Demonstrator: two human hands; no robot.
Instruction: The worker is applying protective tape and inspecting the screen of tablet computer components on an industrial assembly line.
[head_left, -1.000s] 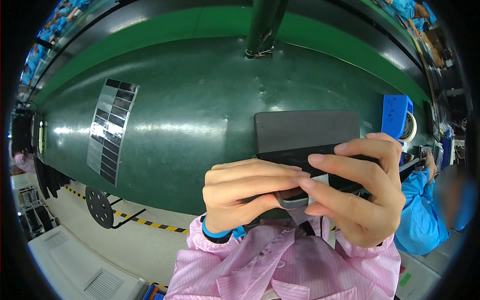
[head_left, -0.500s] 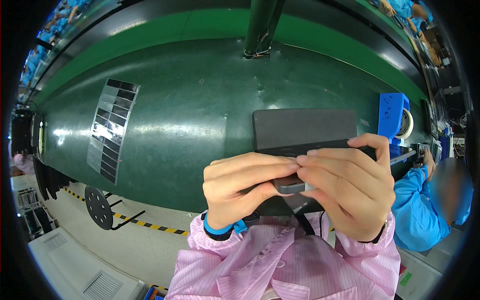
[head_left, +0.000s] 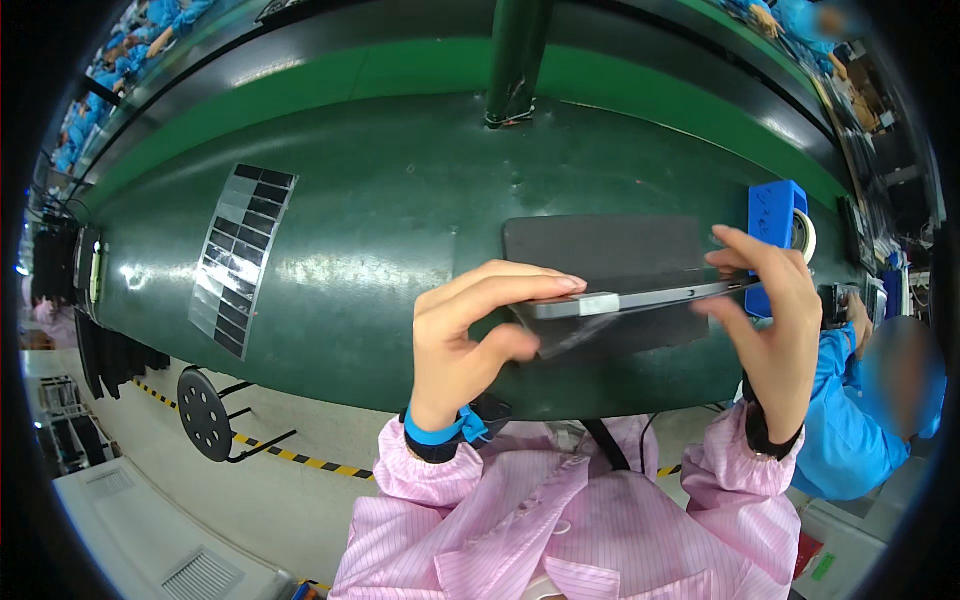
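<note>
As left grip (head_left: 450,345) faces right grip (head_left: 780,325), a device (head_left: 660,297) lies between.

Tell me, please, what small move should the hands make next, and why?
Perhaps the left hand should slide its fingers over the pale tape and press gently: the tape lies on the edge of the thin device, just right of those fingers.

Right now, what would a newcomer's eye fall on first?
Probably the left hand and right hand, at either end of a flat dark device right of centre. Then the blue tape dispenser on the right of the green table, and the sheet of black and silver rectangles on its left.
</note>
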